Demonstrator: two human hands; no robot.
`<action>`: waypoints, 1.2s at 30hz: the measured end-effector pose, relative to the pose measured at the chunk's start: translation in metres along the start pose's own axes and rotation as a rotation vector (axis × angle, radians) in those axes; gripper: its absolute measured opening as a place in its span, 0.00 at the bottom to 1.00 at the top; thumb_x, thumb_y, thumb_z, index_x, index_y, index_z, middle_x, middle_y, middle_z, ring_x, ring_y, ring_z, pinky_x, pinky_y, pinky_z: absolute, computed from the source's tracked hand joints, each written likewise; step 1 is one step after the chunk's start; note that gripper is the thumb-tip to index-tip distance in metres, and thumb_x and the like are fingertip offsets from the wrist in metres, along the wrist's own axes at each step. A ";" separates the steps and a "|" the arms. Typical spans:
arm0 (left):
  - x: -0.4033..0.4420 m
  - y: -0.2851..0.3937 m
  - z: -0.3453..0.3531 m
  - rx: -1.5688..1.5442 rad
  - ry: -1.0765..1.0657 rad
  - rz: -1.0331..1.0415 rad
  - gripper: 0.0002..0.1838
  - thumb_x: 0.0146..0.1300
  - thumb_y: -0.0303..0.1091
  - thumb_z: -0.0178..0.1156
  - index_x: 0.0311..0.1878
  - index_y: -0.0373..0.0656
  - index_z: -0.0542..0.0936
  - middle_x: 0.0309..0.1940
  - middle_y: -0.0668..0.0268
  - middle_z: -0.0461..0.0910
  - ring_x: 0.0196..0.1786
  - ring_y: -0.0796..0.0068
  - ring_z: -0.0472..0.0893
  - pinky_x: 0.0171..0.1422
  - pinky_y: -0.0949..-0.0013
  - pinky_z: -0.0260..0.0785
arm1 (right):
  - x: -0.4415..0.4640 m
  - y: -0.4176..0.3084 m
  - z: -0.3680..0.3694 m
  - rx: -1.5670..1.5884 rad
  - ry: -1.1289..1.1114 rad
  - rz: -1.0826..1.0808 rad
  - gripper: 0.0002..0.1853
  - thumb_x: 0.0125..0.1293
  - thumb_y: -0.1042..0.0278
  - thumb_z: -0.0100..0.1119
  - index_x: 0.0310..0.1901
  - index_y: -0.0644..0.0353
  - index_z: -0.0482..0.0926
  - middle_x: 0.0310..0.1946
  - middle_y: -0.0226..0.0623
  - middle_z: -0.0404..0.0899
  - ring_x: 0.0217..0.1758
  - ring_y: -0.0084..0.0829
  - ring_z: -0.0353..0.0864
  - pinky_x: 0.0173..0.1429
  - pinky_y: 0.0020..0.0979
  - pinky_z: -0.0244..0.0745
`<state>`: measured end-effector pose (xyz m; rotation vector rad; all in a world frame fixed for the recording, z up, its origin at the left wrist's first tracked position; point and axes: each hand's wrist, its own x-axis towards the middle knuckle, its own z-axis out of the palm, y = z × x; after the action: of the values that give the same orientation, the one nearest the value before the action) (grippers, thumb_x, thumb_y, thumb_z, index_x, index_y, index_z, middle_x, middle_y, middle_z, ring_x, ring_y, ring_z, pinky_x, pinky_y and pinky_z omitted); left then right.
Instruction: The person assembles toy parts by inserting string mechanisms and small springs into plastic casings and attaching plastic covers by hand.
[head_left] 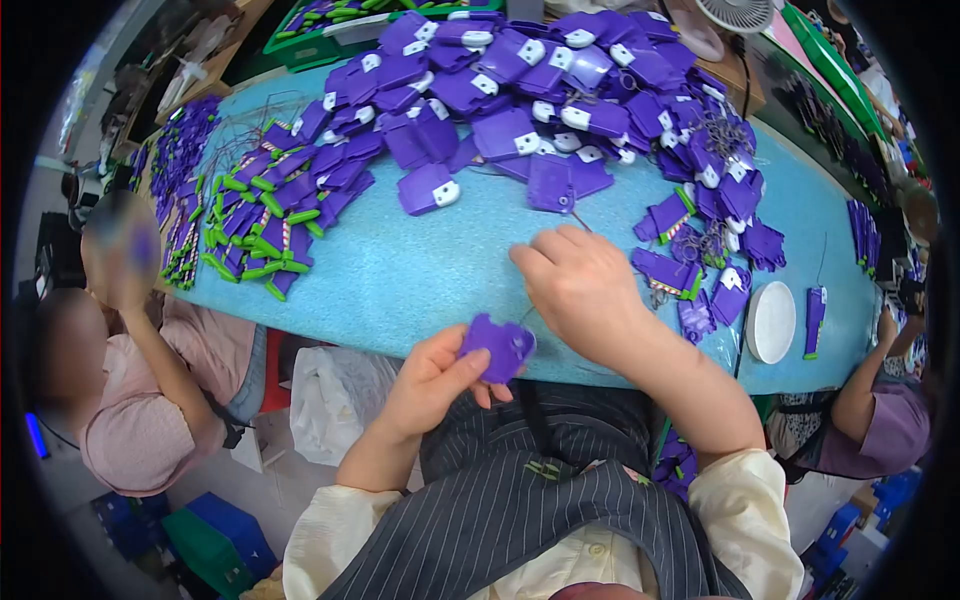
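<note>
Over the table's near edge, my left hand (438, 375) pinches a flat purple plastic piece (497, 347) between thumb and fingers. To the right and a little above, my right hand (575, 280) is closed, its fingers bent together; a thin dark strand shows between it and the purple piece. What its fingertips hold is too small to tell. Beyond my hands lies a large pile of purple pieces with white ends (505, 135). One purple piece (550, 183) lies at the pile's near edge, just past my right hand.
Purple strips with green ends (265, 215) are heaped at the left. A white oval dish (771, 322) and a purple-green piece (815, 322) lie at the right. One person (165, 360) sits at the left, another (880, 420) at the right. A green crate (330, 38) stands behind.
</note>
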<state>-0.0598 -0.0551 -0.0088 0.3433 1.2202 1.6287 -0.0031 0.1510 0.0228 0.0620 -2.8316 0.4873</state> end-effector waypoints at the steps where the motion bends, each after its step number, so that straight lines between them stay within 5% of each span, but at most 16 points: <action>1: -0.004 -0.001 -0.004 0.075 -0.043 0.026 0.14 0.66 0.32 0.50 0.49 0.30 0.69 0.39 0.49 0.79 0.31 0.65 0.82 0.29 0.74 0.75 | 0.010 -0.002 0.004 -0.104 -0.075 -0.048 0.19 0.46 0.74 0.62 0.44 0.63 0.75 0.32 0.36 0.74 0.36 0.38 0.74 0.38 0.36 0.70; 3: -0.012 0.010 -0.012 0.055 0.057 0.036 0.13 0.67 0.32 0.50 0.48 0.31 0.71 0.39 0.49 0.79 0.30 0.65 0.82 0.27 0.75 0.73 | 0.016 -0.009 -0.005 -0.057 -0.065 -0.054 0.18 0.46 0.73 0.62 0.43 0.62 0.75 0.30 0.35 0.73 0.35 0.37 0.74 0.36 0.36 0.70; 5: -0.020 0.030 -0.033 -0.065 0.352 0.325 0.11 0.67 0.30 0.49 0.47 0.33 0.73 0.39 0.58 0.79 0.35 0.71 0.80 0.35 0.74 0.73 | 0.016 -0.024 -0.020 0.001 -0.092 -0.051 0.19 0.46 0.70 0.64 0.43 0.60 0.76 0.31 0.35 0.73 0.35 0.36 0.74 0.35 0.35 0.70; 9: -0.020 0.091 -0.146 0.699 1.084 1.051 0.12 0.69 0.33 0.49 0.46 0.34 0.74 0.38 0.65 0.78 0.37 0.81 0.74 0.43 0.77 0.66 | -0.021 -0.049 -0.013 0.007 -0.304 -0.074 0.27 0.45 0.63 0.67 0.50 0.59 0.74 0.44 0.39 0.74 0.45 0.38 0.74 0.43 0.36 0.70; 11: -0.023 0.148 -0.199 0.922 1.174 0.958 0.13 0.69 0.37 0.49 0.42 0.35 0.76 0.36 0.68 0.77 0.35 0.83 0.72 0.41 0.78 0.63 | -0.026 -0.041 -0.003 -0.047 -0.339 -0.118 0.31 0.47 0.59 0.66 0.54 0.63 0.71 0.55 0.45 0.69 0.55 0.40 0.69 0.52 0.38 0.67; 13: -0.013 0.186 -0.265 0.680 1.003 0.874 0.15 0.68 0.41 0.51 0.40 0.37 0.77 0.34 0.70 0.76 0.35 0.83 0.71 0.41 0.77 0.63 | -0.023 -0.023 0.009 -0.046 -0.332 -0.009 0.35 0.46 0.57 0.67 0.56 0.64 0.69 0.59 0.49 0.65 0.61 0.46 0.64 0.59 0.41 0.62; 17: 0.021 0.207 -0.313 0.961 1.015 0.513 0.23 0.66 0.51 0.52 0.40 0.36 0.77 0.32 0.73 0.75 0.36 0.83 0.70 0.42 0.78 0.62 | -0.006 -0.016 0.009 -0.213 -0.050 0.198 0.35 0.47 0.60 0.68 0.56 0.66 0.68 0.57 0.51 0.66 0.57 0.48 0.66 0.58 0.44 0.63; 21: 0.057 0.181 -0.318 1.045 0.791 0.487 0.22 0.66 0.49 0.51 0.32 0.34 0.74 0.26 0.67 0.73 0.33 0.76 0.68 0.38 0.69 0.63 | -0.008 -0.058 0.001 0.018 -0.035 0.071 0.31 0.48 0.64 0.66 0.54 0.65 0.70 0.55 0.50 0.67 0.54 0.47 0.69 0.56 0.43 0.64; 23: 0.068 0.165 -0.314 1.058 0.859 0.655 0.20 0.66 0.46 0.52 0.30 0.35 0.72 0.22 0.66 0.69 0.29 0.77 0.66 0.34 0.68 0.61 | -0.011 -0.072 0.001 0.175 -0.057 0.017 0.31 0.49 0.65 0.66 0.55 0.65 0.69 0.55 0.50 0.67 0.54 0.48 0.69 0.56 0.42 0.64; 27: 0.066 0.142 -0.283 0.971 0.811 0.557 0.18 0.67 0.44 0.52 0.31 0.37 0.73 0.23 0.76 0.67 0.30 0.84 0.64 0.34 0.75 0.58 | -0.007 -0.076 0.017 0.305 0.050 0.045 0.33 0.50 0.64 0.65 0.58 0.66 0.67 0.56 0.52 0.65 0.56 0.51 0.68 0.57 0.44 0.65; 31: 0.080 0.114 -0.215 1.013 0.805 0.636 0.20 0.66 0.45 0.52 0.29 0.35 0.71 0.19 0.61 0.71 0.25 0.72 0.69 0.31 0.64 0.61 | 0.005 -0.067 0.032 0.317 0.129 0.043 0.34 0.52 0.64 0.65 0.60 0.66 0.64 0.57 0.53 0.65 0.55 0.51 0.69 0.55 0.42 0.68; 34: 0.090 0.094 -0.161 1.073 0.875 0.523 0.21 0.64 0.47 0.51 0.30 0.34 0.73 0.28 0.43 0.76 0.36 0.39 0.75 0.38 0.50 0.64 | 0.010 -0.063 0.029 0.318 0.142 0.154 0.28 0.54 0.64 0.63 0.55 0.67 0.68 0.48 0.49 0.72 0.47 0.48 0.75 0.47 0.41 0.72; 36: 0.095 0.088 -0.124 1.075 0.890 0.513 0.21 0.64 0.47 0.51 0.30 0.34 0.72 0.28 0.43 0.76 0.36 0.39 0.75 0.38 0.50 0.64 | 0.005 -0.054 0.031 0.354 0.090 0.266 0.25 0.55 0.64 0.63 0.52 0.66 0.70 0.41 0.47 0.75 0.42 0.48 0.77 0.43 0.42 0.72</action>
<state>-0.2376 -0.0390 -0.0216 0.6523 2.8665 1.3938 -0.0112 0.0900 0.0131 -0.2653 -2.6431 1.0180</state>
